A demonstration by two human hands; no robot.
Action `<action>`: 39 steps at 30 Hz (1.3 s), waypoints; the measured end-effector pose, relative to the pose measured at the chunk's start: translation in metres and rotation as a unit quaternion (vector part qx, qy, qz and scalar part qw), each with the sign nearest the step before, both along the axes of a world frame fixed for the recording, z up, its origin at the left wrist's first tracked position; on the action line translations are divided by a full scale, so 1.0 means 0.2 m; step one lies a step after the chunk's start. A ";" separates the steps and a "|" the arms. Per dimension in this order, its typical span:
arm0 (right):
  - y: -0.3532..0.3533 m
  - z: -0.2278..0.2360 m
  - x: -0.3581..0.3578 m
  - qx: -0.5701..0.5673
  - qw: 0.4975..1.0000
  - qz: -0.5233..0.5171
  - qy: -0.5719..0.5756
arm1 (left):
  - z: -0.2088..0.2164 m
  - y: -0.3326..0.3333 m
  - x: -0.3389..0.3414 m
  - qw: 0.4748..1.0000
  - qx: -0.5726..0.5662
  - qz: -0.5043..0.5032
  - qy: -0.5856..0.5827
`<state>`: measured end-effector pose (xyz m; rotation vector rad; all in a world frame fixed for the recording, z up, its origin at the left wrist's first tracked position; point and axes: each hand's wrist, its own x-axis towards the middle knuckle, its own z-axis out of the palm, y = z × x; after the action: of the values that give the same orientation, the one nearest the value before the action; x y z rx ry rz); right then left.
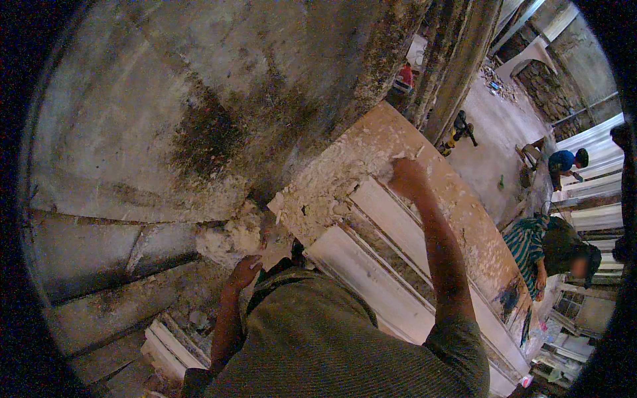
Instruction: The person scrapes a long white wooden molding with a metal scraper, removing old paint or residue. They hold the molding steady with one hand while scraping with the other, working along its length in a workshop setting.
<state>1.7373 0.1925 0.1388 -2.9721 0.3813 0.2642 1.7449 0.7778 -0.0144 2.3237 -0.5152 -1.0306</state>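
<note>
Near the far edge of the long crumb-strewn wooden board (464, 219), the right hand (406, 178) presses closed-fingered into white plaster scraps (332, 179), best swept steadily, while the left hand (244, 270) curls beside a pale plaster lump (229, 240).

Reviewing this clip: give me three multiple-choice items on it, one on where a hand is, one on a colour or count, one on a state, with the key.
1. Where is the right hand?
A. On the crumb-strewn top of the board
B. On the floor
C. In a pocket

2. How many other people show at the right edge?
A. None
B. Two
C. Five

3. What state is the left hand in?
A. Spread flat on the board
B. Curled beside the pale lump
C. Raised overhead

Key:
1 A, the right hand rests among the white crumbs on the board.
2 B, one in a striped shirt and one in a blue shirt.
3 B, its fingers bend in by the lump under the stained wall; what it grips cannot be told.
</note>
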 end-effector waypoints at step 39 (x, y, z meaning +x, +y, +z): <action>0.03 -0.10 -0.02 0.037 0.999 -0.030 -0.021 | 0.07 -0.07 -0.06 0.998 0.012 0.064 0.003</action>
<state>1.7326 0.1988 0.1183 -2.8834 0.4449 0.2035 1.7324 0.7632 -0.0004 2.3403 -0.3491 -0.9892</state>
